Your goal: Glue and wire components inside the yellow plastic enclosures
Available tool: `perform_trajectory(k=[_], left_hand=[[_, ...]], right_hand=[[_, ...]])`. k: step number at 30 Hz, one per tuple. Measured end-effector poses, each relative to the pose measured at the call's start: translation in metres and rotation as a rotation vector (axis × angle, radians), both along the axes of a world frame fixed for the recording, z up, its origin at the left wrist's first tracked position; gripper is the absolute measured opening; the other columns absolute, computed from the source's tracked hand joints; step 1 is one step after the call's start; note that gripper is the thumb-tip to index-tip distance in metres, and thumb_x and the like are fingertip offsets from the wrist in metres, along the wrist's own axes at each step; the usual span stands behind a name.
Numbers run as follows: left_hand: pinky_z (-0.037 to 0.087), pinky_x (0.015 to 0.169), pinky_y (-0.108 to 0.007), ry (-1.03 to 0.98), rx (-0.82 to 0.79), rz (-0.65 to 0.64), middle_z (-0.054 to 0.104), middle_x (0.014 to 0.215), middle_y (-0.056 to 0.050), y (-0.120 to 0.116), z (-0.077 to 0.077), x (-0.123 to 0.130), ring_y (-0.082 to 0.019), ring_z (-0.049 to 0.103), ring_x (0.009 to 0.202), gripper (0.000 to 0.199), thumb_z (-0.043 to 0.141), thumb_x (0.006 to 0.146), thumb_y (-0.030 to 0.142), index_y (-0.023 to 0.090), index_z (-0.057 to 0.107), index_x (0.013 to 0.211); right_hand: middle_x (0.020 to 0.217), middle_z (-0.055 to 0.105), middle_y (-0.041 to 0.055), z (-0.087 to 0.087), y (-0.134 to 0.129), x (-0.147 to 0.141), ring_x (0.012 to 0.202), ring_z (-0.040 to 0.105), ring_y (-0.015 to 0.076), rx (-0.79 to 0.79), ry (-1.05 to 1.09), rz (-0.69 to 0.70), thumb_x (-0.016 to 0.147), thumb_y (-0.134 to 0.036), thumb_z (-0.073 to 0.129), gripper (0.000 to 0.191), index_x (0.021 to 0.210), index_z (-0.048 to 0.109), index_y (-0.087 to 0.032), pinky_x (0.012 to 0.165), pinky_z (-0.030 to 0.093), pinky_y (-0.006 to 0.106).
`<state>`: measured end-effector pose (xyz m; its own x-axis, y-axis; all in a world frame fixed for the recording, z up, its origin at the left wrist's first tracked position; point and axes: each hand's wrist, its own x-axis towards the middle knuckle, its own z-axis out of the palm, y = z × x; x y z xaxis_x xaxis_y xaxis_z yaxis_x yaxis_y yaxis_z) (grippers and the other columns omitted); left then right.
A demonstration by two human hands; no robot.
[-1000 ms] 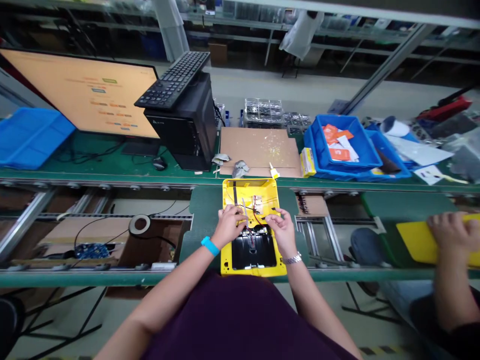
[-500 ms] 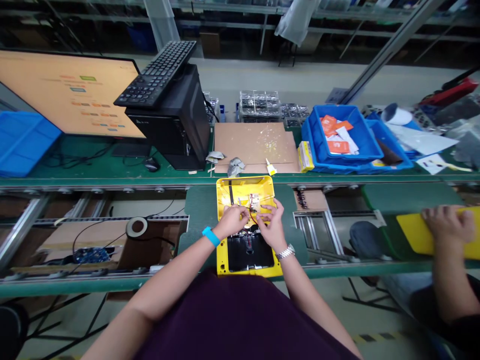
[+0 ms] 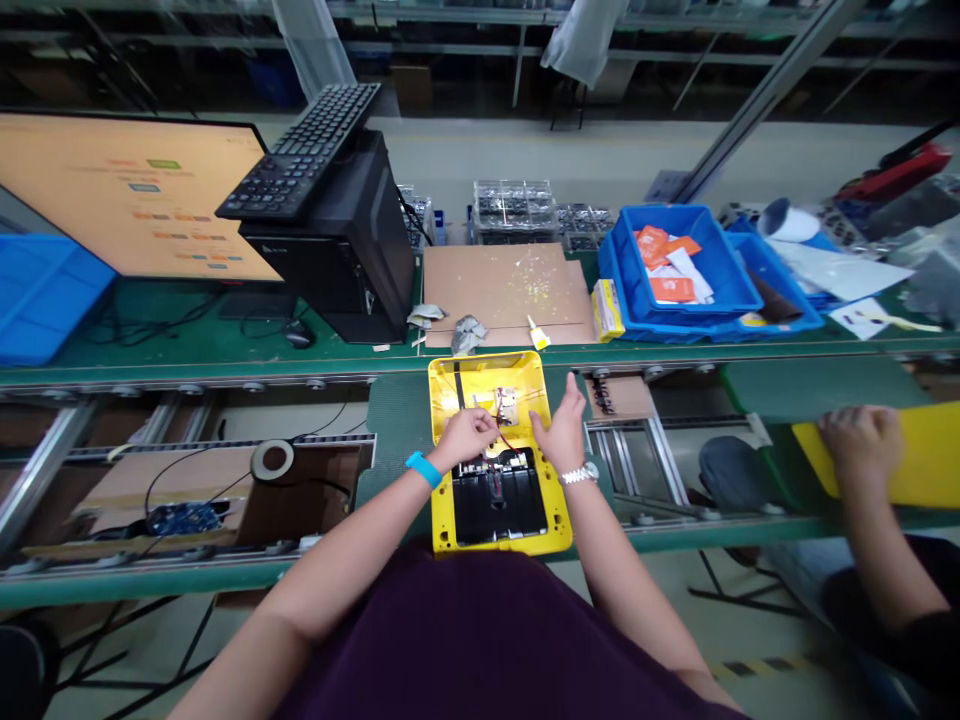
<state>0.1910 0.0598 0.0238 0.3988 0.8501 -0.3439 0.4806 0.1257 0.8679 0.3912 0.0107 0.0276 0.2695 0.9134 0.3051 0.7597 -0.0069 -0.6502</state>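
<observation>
In front of me lies an opened yellow plastic housing, its two halves joined by thin wires. The near half holds a black panel with a strip of small parts along its top. A small pale circuit board sits in the far half. My left hand, with a blue wristband, pinches thin red and black wires between the halves. My right hand, with a metal watch, is at the housing's right edge, fingers stretched up, thumb apart, holding nothing.
A green board lies under the housing on the conveyor. Behind stand a small glue bottle, cardboard, blue bins and a computer tower. At right, a co-worker's hand rests on a yellow panel.
My right hand has let go of the wires and moved right, its fingers opening. My left hand stays at the wires. The co-worker's hand has shifted slightly left.
</observation>
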Motion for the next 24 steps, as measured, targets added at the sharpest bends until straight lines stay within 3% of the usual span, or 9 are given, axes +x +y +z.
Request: perform_trajectory(k=[5, 9, 14, 18, 24], left_hand=[[0.051, 0.063, -0.025, -0.099, -0.121, -0.097, 0.076, 0.075, -0.006, 0.010, 0.005, -0.010, -0.017, 0.070, 0.069, 0.009, 0.070, 0.076, 0.024, 0.015, 0.071, 0.075], [0.054, 0.072, -0.027, -0.110, -0.128, -0.114, 0.077, 0.082, -0.007, 0.014, 0.010, -0.016, -0.018, 0.072, 0.078, 0.011, 0.072, 0.076, 0.026, 0.016, 0.070, 0.074], [0.052, 0.075, -0.028, 0.004, -0.095, -0.049, 0.076, 0.078, -0.005, 0.011, 0.008, -0.012, -0.019, 0.071, 0.078, 0.007, 0.072, 0.074, 0.023, 0.018, 0.068, 0.074], [0.048, 0.084, -0.032, 0.118, -0.045, 0.075, 0.075, 0.076, 0.000, 0.006, 0.006, -0.003, -0.020, 0.070, 0.080, 0.013, 0.071, 0.072, 0.020, 0.021, 0.067, 0.084], [0.044, 0.095, -0.040, 0.169, -0.067, 0.281, 0.073, 0.072, -0.002, 0.006, -0.001, 0.013, -0.027, 0.070, 0.092, 0.004, 0.069, 0.071, 0.020, 0.021, 0.066, 0.074]], right_hand=[[0.108, 0.071, 0.0189, -0.016, 0.009, 0.012, 0.089, 0.073, 0.0311, 0.062, 0.059, 0.003, 0.077, -0.033, 0.065, 0.075, 0.149, 0.047, -0.025, 0.077, 0.054, 0.054], [0.089, 0.074, 0.0141, -0.029, 0.017, 0.007, 0.074, 0.073, 0.0282, 0.057, 0.135, -0.001, 0.076, -0.033, 0.067, 0.073, 0.146, 0.049, -0.023, 0.069, 0.056, 0.049], [0.100, 0.075, 0.0171, -0.036, 0.018, 0.003, 0.071, 0.072, 0.0269, -0.116, 0.216, 0.007, 0.077, -0.031, 0.067, 0.080, 0.152, 0.042, -0.023, 0.071, 0.056, 0.047], [0.106, 0.075, 0.0174, -0.040, 0.014, 0.003, 0.071, 0.072, 0.0300, -0.196, 0.220, 0.027, 0.073, -0.028, 0.069, 0.103, 0.161, 0.018, -0.011, 0.073, 0.058, 0.047], [0.135, 0.064, 0.0221, -0.046, 0.009, 0.004, 0.084, 0.073, 0.0329, -0.368, 0.227, 0.066, 0.084, -0.023, 0.053, 0.103, 0.162, -0.013, -0.013, 0.076, 0.059, 0.047]])
